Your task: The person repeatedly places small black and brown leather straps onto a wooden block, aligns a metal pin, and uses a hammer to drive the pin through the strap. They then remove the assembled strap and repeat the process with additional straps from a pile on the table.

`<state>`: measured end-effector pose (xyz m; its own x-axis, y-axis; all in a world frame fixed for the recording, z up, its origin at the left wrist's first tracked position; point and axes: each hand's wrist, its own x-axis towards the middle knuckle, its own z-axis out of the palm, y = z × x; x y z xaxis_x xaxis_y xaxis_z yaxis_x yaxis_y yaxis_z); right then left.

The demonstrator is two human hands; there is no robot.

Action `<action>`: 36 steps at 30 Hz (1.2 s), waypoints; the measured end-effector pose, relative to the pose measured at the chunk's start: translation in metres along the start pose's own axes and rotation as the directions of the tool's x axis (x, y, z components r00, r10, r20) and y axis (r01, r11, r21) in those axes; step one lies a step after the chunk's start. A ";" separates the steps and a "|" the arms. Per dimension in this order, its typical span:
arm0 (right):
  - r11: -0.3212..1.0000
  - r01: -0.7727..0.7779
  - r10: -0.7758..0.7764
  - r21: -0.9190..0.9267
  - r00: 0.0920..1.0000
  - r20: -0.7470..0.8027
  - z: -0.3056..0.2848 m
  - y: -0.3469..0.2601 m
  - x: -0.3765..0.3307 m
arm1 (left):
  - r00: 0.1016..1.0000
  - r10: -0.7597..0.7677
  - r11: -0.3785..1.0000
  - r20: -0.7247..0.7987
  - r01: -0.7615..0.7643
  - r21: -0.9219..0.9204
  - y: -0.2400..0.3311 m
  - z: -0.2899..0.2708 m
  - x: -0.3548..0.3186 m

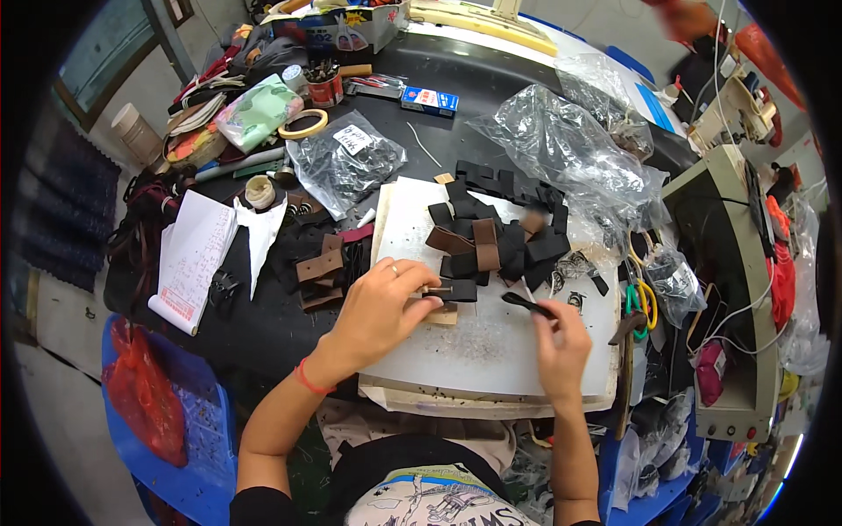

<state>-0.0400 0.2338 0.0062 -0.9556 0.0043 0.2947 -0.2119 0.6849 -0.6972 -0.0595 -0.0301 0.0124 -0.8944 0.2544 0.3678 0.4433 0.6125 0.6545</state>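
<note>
My left hand is closed, thumb and forefinger pinching a small metal rod-like piece. A short black strap piece lies right beside its fingertips, over a tan scrap on the white board. To the right, my right hand pinches a black strap by one end, and its other end points left. Just beyond both hands is a heap of folded black strap pieces, with brown strap pieces among them. Small metal rings lie right of the heap.
Green-handled and yellow-handled scissors and a hammer lie along the board's right edge. Clear plastic bags cover the far right. A written notepad, brown straps and a tape roll are on the left.
</note>
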 end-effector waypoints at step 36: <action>0.995 0.009 -0.033 0.102 0.971 0.235 -0.020 -0.013 -0.029 | 0.983 0.107 0.993 0.152 -0.113 0.027 0.042 0.022 -0.059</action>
<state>-0.0054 0.2394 0.0193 -0.9695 -0.1896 0.1551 -0.2399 0.6068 -0.7578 0.0106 -0.0033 0.0033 -0.8402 0.4294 0.3311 0.5395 0.6001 0.5907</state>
